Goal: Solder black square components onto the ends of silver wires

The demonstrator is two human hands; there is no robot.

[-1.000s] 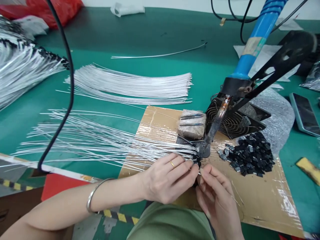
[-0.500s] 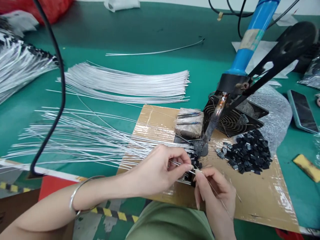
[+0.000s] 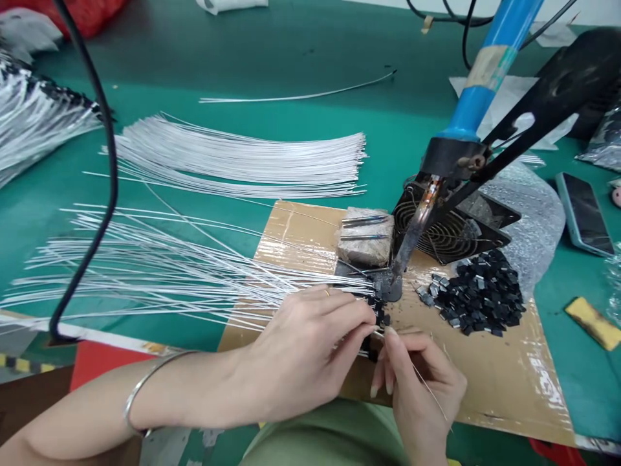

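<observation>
While a thin white wire (image 3: pixel 359 331) is pinched between the left hand (image 3: pixel 310 346) and the right hand (image 3: pixel 417 382) just before the soldering iron tip (image 3: pixel 394 288), joining appears under way; careful alignment with the small black parts (image 3: pixel 379 317) is judged necessary.

Bright, even overhead light, sharp in the centre.
Glare streaks the taped cardboard (image 3: pixel 543 382) right of the right hand (image 3: pixel 417 382); shadows under both hands are soft; far above them, the black stand arm (image 3: pixel 557 97) smears and the edges bow.
</observation>
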